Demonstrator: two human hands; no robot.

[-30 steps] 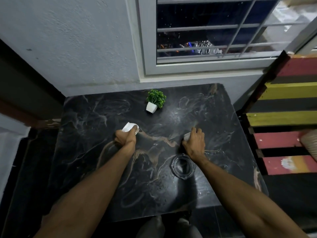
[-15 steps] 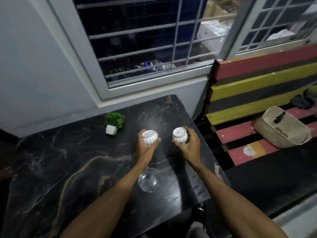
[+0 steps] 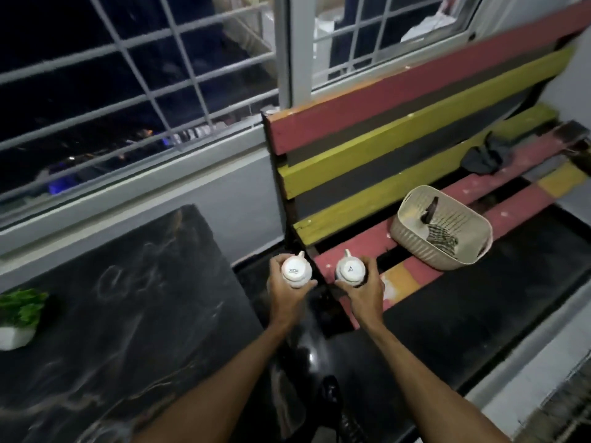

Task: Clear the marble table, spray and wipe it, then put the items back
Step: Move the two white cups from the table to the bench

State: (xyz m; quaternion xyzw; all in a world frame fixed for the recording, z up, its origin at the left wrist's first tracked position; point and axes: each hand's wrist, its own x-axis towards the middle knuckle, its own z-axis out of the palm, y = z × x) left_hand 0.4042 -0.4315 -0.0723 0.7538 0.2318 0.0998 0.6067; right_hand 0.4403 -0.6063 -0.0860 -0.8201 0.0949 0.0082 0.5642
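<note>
Evidently clearing the marble table, the left hand grips one upturned cup and the right hand a second cup, beyond its right edge.

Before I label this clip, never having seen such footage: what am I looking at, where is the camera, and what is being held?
There is no machine here. A person works bare-handed, and the single camera sits on their head, looking forward and down. The left hand grips a white cup with its base toward the camera. The right hand grips a second white cup likewise. Both are beyond the edge of the marble table, near the striped bench. A small potted plant stands on the table. A beige basket and a dark cloth lie on the bench.
</note>
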